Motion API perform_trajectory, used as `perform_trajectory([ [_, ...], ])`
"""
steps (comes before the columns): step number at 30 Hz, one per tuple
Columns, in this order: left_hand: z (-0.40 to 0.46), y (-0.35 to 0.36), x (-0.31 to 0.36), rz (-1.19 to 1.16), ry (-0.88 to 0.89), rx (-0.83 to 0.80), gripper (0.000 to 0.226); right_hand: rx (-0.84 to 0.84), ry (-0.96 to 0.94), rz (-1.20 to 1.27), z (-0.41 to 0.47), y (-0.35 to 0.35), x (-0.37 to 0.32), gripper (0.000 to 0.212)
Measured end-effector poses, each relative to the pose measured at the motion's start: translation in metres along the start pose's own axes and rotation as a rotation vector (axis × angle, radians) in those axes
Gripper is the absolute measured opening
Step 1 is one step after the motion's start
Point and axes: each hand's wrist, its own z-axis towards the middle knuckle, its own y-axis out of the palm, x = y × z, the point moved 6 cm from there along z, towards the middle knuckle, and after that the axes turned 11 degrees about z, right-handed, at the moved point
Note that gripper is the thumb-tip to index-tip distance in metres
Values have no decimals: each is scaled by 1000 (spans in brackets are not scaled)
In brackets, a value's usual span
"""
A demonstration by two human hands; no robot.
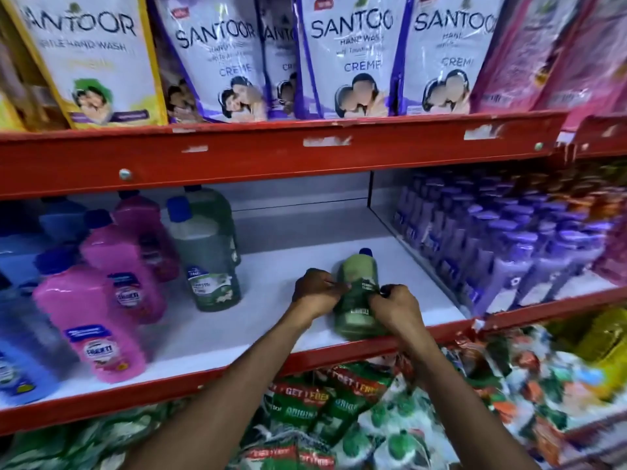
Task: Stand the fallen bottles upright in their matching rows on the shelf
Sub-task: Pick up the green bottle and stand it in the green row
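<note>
Both forearms reach up from the bottom centre of the frame to the white shelf (271, 266) at mid-frame. Left hand (317, 293) curls against the left side of a fallen green bottle (358, 293); right hand (395, 308) closes over its right side and lower body. Bottle held between the two hands, lying on the shelf just right of centre, blue cap pointing toward the back wall, base near the red front lip.

Left of it, apart: two upright green bottles (210, 259) with blue caps, one behind the other. Further left, a row of pink bottles (98, 320), then blue bottles (20, 351) at the left edge.

Right side of frame: packed rows of purple bottles (509, 252). Upper shelf: Santoor hand wash pouches (346, 59). Lower frame, below the shelf: green and white packets (339, 408), blurred.
</note>
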Motion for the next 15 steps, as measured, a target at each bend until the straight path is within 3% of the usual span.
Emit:
perform_trajectory([
  [5,6,10,-6,-14,-57,-83,34,-32,86,176,7,1,5,18],
  [9,-1,1,-9,-153,-32,-73,8,-66,74,404,1,13,0,6],
  [15,-27,-54,-14,-261,44,-57,40,-176,29,622,-27,41,-32,33],
])
